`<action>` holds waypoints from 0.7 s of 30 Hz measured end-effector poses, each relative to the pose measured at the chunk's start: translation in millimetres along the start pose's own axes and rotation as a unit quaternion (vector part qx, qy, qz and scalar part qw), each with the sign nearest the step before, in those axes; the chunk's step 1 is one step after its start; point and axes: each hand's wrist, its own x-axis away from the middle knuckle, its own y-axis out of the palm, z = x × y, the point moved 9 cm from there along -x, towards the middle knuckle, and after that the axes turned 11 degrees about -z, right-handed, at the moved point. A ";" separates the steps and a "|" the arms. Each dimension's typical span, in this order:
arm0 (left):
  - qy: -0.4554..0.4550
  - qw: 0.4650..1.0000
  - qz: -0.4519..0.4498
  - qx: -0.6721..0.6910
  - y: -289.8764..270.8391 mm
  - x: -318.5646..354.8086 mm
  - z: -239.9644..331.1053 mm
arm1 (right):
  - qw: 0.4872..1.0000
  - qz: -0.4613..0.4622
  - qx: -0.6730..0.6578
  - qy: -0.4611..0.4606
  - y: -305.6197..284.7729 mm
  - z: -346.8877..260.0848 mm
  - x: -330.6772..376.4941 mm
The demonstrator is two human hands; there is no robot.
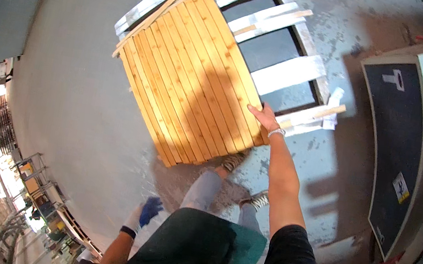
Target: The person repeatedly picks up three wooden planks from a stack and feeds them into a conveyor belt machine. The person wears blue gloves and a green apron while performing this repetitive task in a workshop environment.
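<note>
A row of varnished yellow-brown wooden boards [193, 73] lies side by side over a low frame [288, 73] wrapped in white material. My bare right hand [265, 117], with a bracelet at the wrist, grips the outermost board at its near right end. Its thumb lies on the top face; the other fingers are partly hidden at the edge. My left hand [146, 213] wears a blue and white glove and hangs low at the left, away from the boards. It holds nothing that I can see, and its fingers look loosely stretched.
Thin wooden strips [171, 2] lie along the frame's far left side. A dark-fronted cabinet [396, 146] stands at the right. Shelving with assorted items [37, 187] is at the lower left. My shoes [255, 200] are close to the boards' near edge on the grey floor [80, 82].
</note>
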 end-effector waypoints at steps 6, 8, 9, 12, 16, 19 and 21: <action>-0.035 0.999 -0.021 -0.024 31.9 4.9 -1.2 | 0.995 -0.016 -0.100 -0.015 1.3 -18.0 23.5; -0.045 0.996 -0.011 -0.077 41.1 7.1 13.6 | 0.985 -0.041 -0.163 -0.027 2.4 -36.1 56.2; 0.010 0.988 -0.029 -0.152 52.0 3.7 35.1 | 0.997 0.028 -0.074 -0.022 -9.0 -43.6 82.0; 0.047 0.997 -0.029 -0.057 79.6 -9.8 69.2 | 0.997 0.012 0.008 0.080 0.5 -52.2 153.9; 0.167 0.980 -0.111 0.011 161.2 -46.2 122.6 | 0.990 0.043 -0.007 0.131 10.0 -52.0 309.7; 0.210 0.931 -0.292 -0.055 268.5 -59.4 139.7 | 0.985 0.014 -0.122 0.124 20.9 -45.7 443.9; 0.148 0.913 -0.364 -0.107 332.4 -51.8 124.1 | 0.984 0.022 -0.069 0.165 15.8 -45.1 517.5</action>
